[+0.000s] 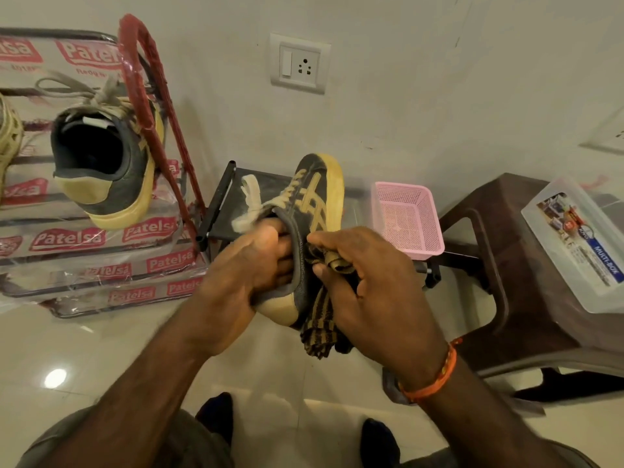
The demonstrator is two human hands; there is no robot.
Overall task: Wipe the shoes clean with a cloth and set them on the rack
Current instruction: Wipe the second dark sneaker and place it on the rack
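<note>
A grey sneaker [315, 194] with tan stripes and a yellowed sole is held up at the centre, toe pointing away. My left hand [243, 275] grips its heel, fingers tucked inside the opening. My right hand [364, 285] holds a brown-and-black striped cloth [319, 329] bunched against the shoe's right side. The matching sneaker [108, 163] sits on the shoe rack [101, 261] at left, heel toward me. Plastic printed with "Patelsa" wraps the rack's shelves.
A red rack frame [152, 92] rises beside the stored sneaker, and a beige shoe [8, 143] shows at the left edge. Behind the held shoe are a black stand [219, 204] and a pink basket [408, 221]. A brown stool [526, 292] carries a clear plastic box [580, 244].
</note>
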